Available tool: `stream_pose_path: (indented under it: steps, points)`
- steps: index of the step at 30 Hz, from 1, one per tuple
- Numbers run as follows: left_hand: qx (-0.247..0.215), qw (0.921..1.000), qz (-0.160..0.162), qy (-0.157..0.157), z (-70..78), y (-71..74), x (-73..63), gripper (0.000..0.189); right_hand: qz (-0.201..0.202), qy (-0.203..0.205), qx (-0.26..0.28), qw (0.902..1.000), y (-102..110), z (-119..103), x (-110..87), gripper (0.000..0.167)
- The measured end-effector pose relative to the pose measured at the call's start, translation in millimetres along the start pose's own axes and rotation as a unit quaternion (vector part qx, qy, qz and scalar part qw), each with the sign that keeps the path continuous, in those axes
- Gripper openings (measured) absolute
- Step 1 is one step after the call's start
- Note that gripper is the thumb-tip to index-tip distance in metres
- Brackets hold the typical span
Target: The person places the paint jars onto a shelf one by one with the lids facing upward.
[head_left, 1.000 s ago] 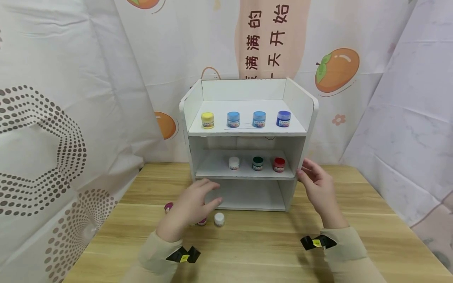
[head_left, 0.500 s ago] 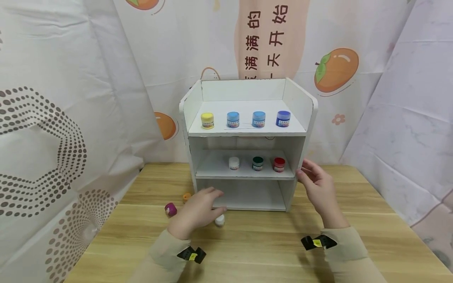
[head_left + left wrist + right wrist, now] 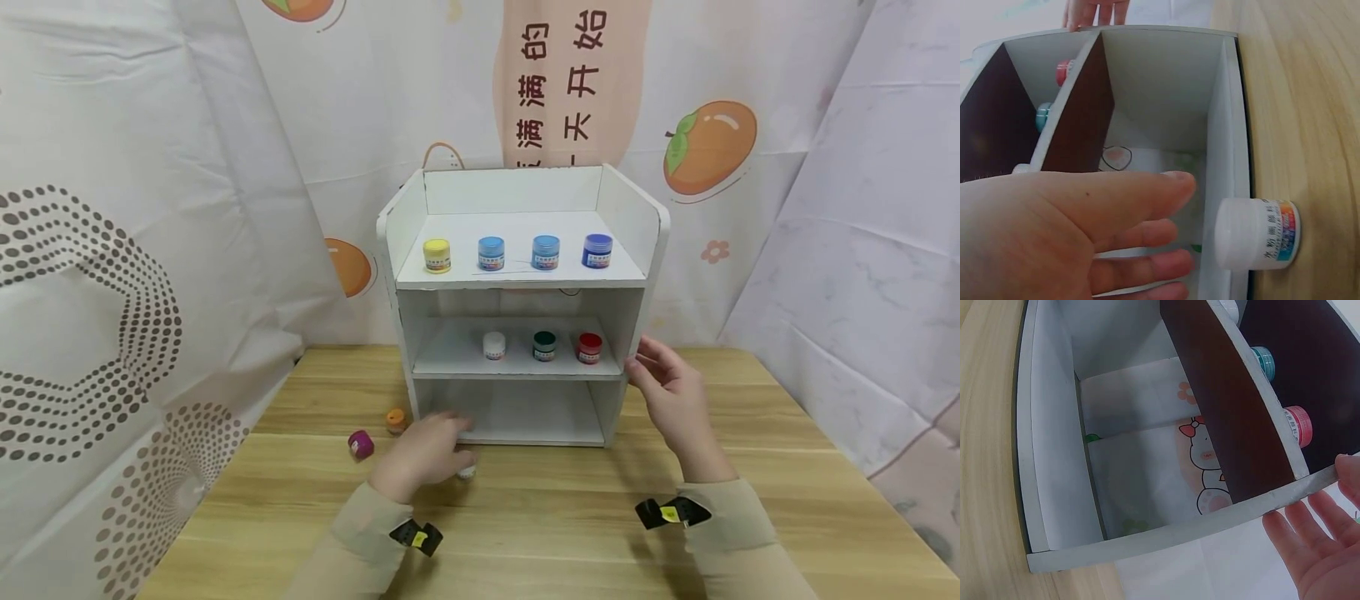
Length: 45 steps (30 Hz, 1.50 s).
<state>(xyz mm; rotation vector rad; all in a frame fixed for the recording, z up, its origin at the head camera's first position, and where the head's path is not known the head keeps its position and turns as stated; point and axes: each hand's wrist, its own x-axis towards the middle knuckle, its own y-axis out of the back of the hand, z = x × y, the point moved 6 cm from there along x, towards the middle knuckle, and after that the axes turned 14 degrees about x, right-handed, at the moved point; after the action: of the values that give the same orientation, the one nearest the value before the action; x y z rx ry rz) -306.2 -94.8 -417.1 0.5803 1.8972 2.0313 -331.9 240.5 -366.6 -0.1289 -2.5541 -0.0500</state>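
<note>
My left hand (image 3: 426, 454) hovers at a small white paint jar (image 3: 467, 472) in front of the shelf unit, partly covering it in the head view. Seen from the left wrist, this hand (image 3: 1085, 212) has its thumb and fingers stretched out, and the jar (image 3: 1257, 234) sits upright to one side with a gap between. At the white shelf unit (image 3: 513, 192), my right hand (image 3: 675, 400) grips the right side panel. The right wrist view has the thumb (image 3: 1349, 472) at the panel's edge and the other fingers against its outer face.
Yellow (image 3: 437, 256), light blue (image 3: 491, 253) and dark blue (image 3: 597, 251) jars line the top shelf. On the middle shelf stand white (image 3: 494, 345), dark green (image 3: 544, 346) and red (image 3: 589, 347) jars. Purple (image 3: 361, 445) and orange (image 3: 396, 421) jars are on the table's left.
My left hand has moved right and lower towards the white jar, uncovering the purple and orange jars on the table. The right hand keeps its place on the shelf unit.
</note>
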Motion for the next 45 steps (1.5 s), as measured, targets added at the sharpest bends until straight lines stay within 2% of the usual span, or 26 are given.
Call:
stream_pose_path:
  steps: [8, 15, 21, 25, 34, 40, 45]
  points:
    - [0.018, 0.9995, -0.026, -0.007, -1.2, -11.5, 0.2, 0.027, 0.001, -0.006, 0.005, 1.0, 1, 1, -0.4, 0.041]
    - [0.008, 0.9992, -0.034, -0.018, -0.4, -13.3, 0.5, 0.012, 0.002, -0.009, 0.003, 0.9999, -1, 2, -0.6, 0.042]
    - [-0.008, 0.9986, -0.039, -0.034, 3.3, -14.5, -0.8, 0.019, -0.002, -0.002, 0.002, 1.0, -2, 1, -0.4, 0.041]
    - [-0.013, 0.9984, -0.037, -0.04, 5.3, -14.6, -1.1, 0.017, 0.0, 0.001, 0.007, 1.0, -2, 1, -0.8, 0.04]
    - [-0.016, 0.9983, -0.049, -0.028, 4.5, -18.8, 0.1, 0.038, -0.001, -0.003, 0.014, 0.9999, -2, -2, -2.6, 0.04]
    - [-0.006, 0.9984, -0.043, -0.036, 5.3, -19.5, 0.5, 0.026, -0.002, -0.002, 0.012, 0.9999, -1, -2, -2.0, 0.041]
    - [0.002, 0.9984, -0.038, -0.041, 5.3, -19.9, 0.8, 0.025, -0.001, -0.002, 0.017, 0.9999, 0, -1, -1.4, 0.04]
